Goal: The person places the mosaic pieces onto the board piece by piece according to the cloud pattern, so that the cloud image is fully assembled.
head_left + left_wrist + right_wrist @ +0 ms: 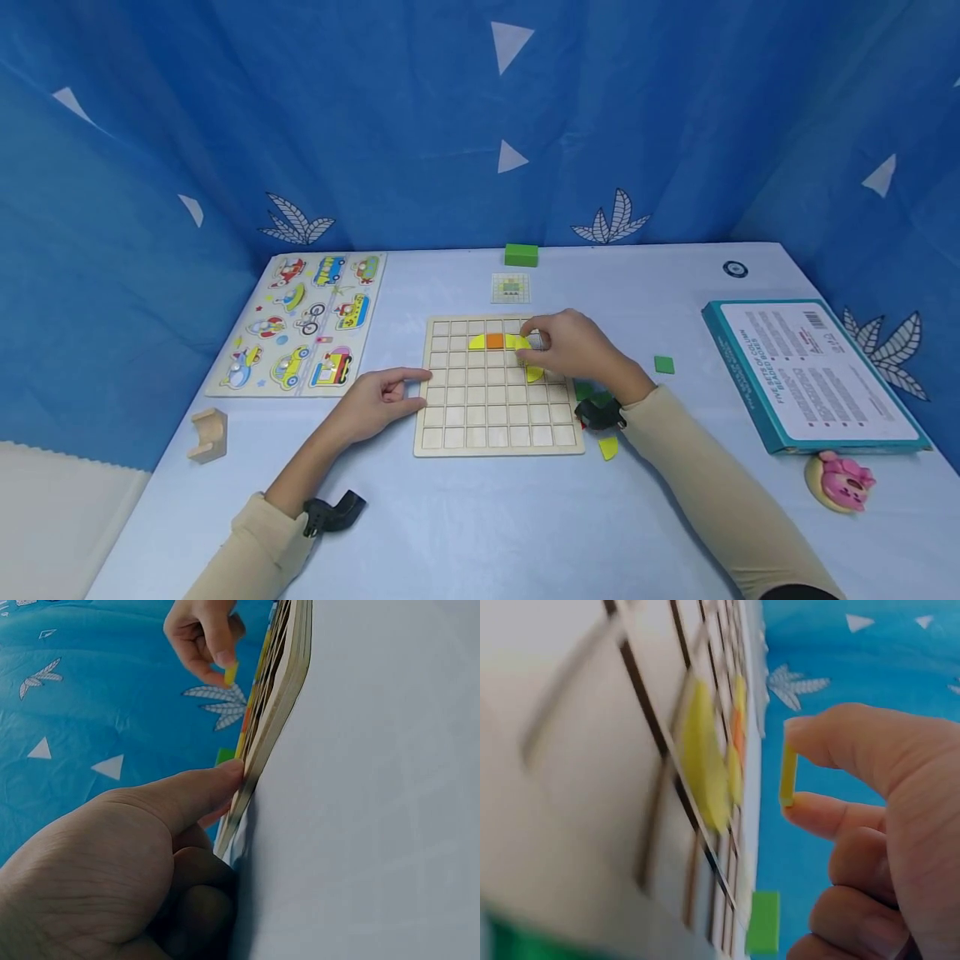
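Observation:
A square wooden grid board lies flat before me. My left hand touches its left edge with thumb and index finger apart along it; in the left wrist view the thumb lies straight against the edge. Over the board's upper right, my right hand pinches a small yellow piece between thumb and index finger, held apart from the board in the right wrist view. On the grid sit an orange square, a yellow curved piece left of it, and more yellow pieces near the right hand.
A pattern card leans at a green block behind the board. Right of the board lie a yellow piece and a green square. Around stand a picture puzzle, a wooden holder, a teal box and a pink toy.

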`<state>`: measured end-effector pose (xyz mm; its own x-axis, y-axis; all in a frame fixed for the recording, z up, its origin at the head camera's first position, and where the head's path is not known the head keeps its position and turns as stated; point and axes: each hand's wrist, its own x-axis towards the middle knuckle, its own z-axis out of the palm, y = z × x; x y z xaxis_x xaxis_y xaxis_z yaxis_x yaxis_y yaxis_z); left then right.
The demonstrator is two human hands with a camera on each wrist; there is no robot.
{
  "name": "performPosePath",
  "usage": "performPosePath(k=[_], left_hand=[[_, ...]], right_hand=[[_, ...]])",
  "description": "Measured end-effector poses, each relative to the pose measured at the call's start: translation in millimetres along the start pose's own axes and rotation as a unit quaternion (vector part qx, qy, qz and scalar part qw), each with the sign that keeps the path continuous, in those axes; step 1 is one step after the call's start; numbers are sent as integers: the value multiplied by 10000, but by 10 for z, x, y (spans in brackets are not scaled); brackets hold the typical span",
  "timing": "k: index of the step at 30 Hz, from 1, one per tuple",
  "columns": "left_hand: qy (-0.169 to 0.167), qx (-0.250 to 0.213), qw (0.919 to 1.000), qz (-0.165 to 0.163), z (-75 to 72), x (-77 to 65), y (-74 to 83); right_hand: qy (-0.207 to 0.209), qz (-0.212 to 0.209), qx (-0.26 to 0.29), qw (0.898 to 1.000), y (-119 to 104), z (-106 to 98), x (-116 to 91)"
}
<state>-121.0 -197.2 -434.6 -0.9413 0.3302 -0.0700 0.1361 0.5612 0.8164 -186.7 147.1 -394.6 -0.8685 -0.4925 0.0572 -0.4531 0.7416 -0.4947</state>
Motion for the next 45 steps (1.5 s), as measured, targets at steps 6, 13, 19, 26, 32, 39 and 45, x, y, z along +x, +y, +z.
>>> performPosePath(k=[6,13,19,26,32,39,45], left_hand=[[9,-59,9999,111,-8,3,-8],[-9,-95,9999,74,-4,5,-6],[2,-37,10000,-22,-17,7,-9],[-64,-53,10000,35,6,22,-10],[-31,-35,9999,96,6,25,5],[-6,-72,9999,101,1,16,-5],[-10,-122,9999,27,-7,12,0]], right_hand=[[-87,-130,-156,9998,-133,157,59],[-206,-313,-354,9987,-345,235,143],[-110,-412,-577,9974,-534,311,264],[-62,-190,-493,9986,-655,461,328],[115,-169,-738,9971,-698,532,353],[324,-287,-1114,9928,-718,583,387],[481,-266,-1048,9930,-716,611,392]])
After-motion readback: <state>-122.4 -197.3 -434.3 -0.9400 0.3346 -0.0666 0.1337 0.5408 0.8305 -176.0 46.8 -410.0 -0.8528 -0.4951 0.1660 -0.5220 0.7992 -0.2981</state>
